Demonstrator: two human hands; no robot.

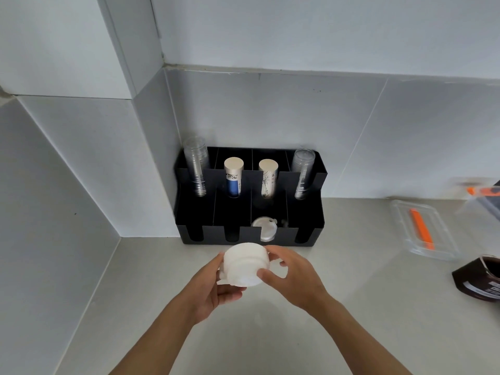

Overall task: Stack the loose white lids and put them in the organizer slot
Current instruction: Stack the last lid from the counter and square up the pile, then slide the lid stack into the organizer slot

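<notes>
I hold the stack of white lids (244,265) between both hands, above the grey countertop (338,293) and just in front of the black organizer (308,234). My left hand (213,288) cups the stack from 7 o'clock, fingers curled under its lower edge. My right hand (292,274) closes on it from 3 o'clock, thumb pressed against the near face. The stack lies tilted, its flat face turned toward me.

The organizer sits at 12 o'clock from the stack, against the tiled wall. Its front row has four slots; the third from the left holds a clear lid (265,228), the others look dark. The rear row holds clear cup stacks (196,169) at the ends and two paper cup stacks (234,177) between. A clear tray (424,234) with an orange item lies at 3 o'clock.
</notes>
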